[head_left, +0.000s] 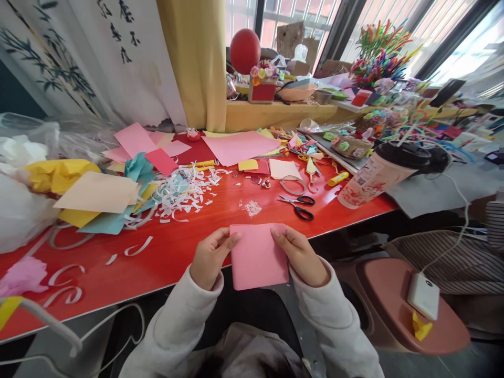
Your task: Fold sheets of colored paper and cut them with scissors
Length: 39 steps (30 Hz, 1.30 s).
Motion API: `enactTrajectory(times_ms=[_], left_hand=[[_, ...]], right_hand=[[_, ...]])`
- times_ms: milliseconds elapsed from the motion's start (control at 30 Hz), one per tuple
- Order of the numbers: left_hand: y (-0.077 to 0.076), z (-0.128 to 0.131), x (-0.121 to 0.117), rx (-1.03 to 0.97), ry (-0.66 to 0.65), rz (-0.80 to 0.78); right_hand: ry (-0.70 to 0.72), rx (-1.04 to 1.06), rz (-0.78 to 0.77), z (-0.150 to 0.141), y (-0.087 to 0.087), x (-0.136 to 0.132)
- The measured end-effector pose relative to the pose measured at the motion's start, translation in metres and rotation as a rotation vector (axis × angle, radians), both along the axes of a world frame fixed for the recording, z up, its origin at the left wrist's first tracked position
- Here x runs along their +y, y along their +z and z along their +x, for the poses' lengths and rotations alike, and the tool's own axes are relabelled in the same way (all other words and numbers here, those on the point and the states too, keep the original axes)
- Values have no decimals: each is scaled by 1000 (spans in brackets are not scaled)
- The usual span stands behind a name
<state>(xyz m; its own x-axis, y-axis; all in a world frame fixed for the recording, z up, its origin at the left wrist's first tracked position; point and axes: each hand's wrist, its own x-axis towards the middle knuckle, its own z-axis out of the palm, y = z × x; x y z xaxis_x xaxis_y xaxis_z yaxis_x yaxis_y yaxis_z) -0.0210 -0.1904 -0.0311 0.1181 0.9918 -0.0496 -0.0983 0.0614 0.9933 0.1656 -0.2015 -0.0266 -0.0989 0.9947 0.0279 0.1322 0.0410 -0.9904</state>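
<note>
A folded sheet of pink paper [260, 260] is held up just in front of the red table's near edge. My left hand [212, 254] pinches its upper left side, thumb on the face toward me. At the upper right corner, my right hand [301, 254] grips it the same way. The fingers behind the paper are partly hidden. Beyond it on the table lie black-handled scissors [302, 207], their blades slightly apart, and a small heap of white paper bits [252, 208].
Shredded white paper [183, 191] and crumpled coloured sheets [96, 194] cover the left. A large pink sheet [240, 147] lies at the back. On the right stand a tilted cup [368, 178] and a yellow glue stick [337, 179]. A white power bank [424, 295] rests on a stool.
</note>
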Motion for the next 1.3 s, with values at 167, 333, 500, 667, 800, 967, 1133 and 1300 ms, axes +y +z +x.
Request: enactTrajectory(times_ms=[167,333,500,667,800,967,1133,1300], left_hand=[[7,-4,-7,316,8,124],[18,11,-17,556,-127,201],[18,25,-25,555,-73,168],[17,25,-27,542,21,135],[10,22,-32,551,-38,176],[-1,21,-39,452,-94,1],[-7,20,-42,408,-152,85],[-6,13,-43,572,-122,126]], right_hand=[[185,-249,-36,24,14,3],[231,-406,104,16,42,2],[144,-656,204,-17,44,-4],[142,-496,330,-18,38,3],[-59,-312,419,-8,33,14],[-69,-291,400,-4,21,19],[-80,-257,376,0,17,18],[-70,-232,326,2,16,14]])
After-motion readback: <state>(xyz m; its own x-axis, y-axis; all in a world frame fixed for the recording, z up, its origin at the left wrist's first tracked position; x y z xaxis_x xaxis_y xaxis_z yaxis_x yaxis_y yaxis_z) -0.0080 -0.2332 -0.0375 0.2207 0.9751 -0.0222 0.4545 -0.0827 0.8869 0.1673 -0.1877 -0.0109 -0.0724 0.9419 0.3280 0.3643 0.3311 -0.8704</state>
